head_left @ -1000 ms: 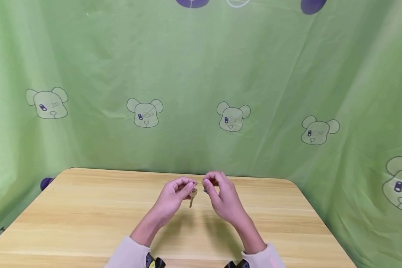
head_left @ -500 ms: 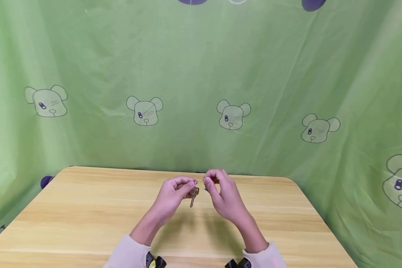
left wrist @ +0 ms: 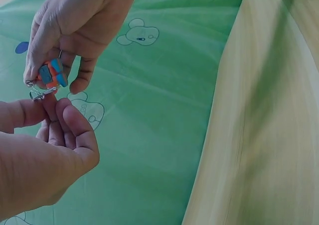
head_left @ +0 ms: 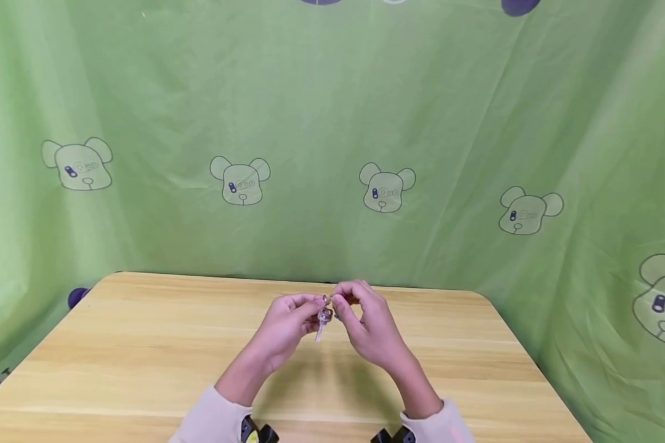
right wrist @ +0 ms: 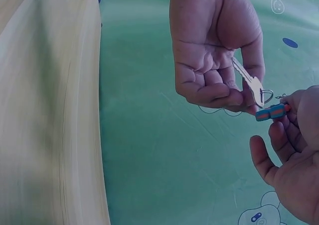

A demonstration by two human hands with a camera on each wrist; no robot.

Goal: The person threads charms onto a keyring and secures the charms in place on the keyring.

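Here, the curled fingertips of the left hand (head_left: 288,323) pinch a small metal ring (right wrist: 266,95) from which a key (right wrist: 249,81) hangs, while the right hand (head_left: 368,326) pinches an orange-and-blue charm (left wrist: 52,73) just beside that ring. Both hands are raised above the wooden table (head_left: 144,357), with a green printed cloth (head_left: 332,135) behind.

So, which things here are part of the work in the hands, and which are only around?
In the work:
- key, held by left hand
- key ring
- orange and blue charm, pinched by right hand

Only around:
- wooden table
- green bear-print cloth
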